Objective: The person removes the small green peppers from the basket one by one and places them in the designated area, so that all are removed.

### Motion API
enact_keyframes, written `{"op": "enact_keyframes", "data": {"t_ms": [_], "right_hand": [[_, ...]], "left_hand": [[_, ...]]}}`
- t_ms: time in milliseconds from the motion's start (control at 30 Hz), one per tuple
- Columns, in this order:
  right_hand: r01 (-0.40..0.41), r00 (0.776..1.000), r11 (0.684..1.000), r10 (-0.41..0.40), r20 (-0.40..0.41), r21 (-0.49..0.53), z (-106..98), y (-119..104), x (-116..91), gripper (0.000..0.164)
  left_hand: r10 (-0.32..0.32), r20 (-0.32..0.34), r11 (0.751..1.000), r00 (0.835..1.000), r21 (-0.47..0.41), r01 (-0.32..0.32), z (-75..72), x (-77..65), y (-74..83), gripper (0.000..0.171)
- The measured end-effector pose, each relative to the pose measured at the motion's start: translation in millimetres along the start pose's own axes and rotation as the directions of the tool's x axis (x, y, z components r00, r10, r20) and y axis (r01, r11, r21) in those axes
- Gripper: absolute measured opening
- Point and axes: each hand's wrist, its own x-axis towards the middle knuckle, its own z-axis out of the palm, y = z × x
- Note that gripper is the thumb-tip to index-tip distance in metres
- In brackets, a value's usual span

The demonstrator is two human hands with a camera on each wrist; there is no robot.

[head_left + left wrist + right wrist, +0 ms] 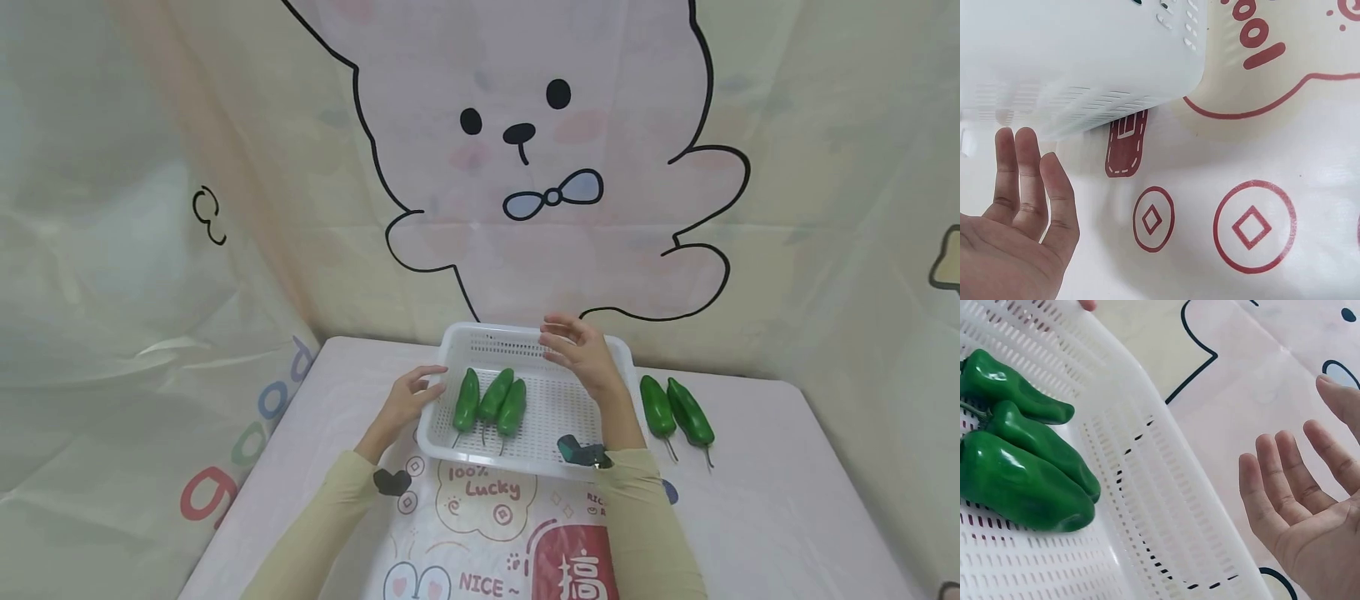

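Observation:
Three green peppers lie side by side toward the left of a white perforated basket. At the basket's left rim is my left hand; in the left wrist view the same hand has its fingertips at the basket's side wall. Above the basket's far right part hangs my right hand, fingers spread and holding nothing. The right wrist view shows this hand apart from the rim, with the peppers inside the basket. Two more green peppers lie on the table right of the basket.
A white printed cloth with red lettering and drawings covers the table. Behind the table hangs a curtain with a large cartoon bear, and another curtain stands along the left side.

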Motion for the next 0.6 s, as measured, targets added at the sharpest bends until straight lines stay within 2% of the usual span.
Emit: {"op": "enact_keyframes", "data": {"t_ms": [233,400,500,600], "right_hand": [[-0.055,0.998,0.998,0.055,-0.011,-0.009,6.5,10.3,0.8,0.05],[-0.073,0.997,0.982,0.066,-0.045,-0.172,6.1,20.6,2.5,0.054],[-0.084,0.996,0.951,0.079,-0.03,-0.297,5.7,29.0,4.0,0.056],[-0.09,0.995,0.925,0.097,0.001,-0.369,4.6,37.8,5.9,0.057]], "left_hand": [[0.001,0.002,1.0,1.0,-0.011,-0.001,-0.2,0.5,-0.1,0.04],[-0.001,0.003,1.0,1.0,-0.006,0.001,-0.1,0.4,0.0,0.04],[0.002,0.003,1.0,1.0,-0.007,-0.002,-0.2,0.3,0.1,0.04],[0.006,0.007,1.0,1.0,-0.019,-0.006,-0.3,0.7,0.1,0.04]]}}
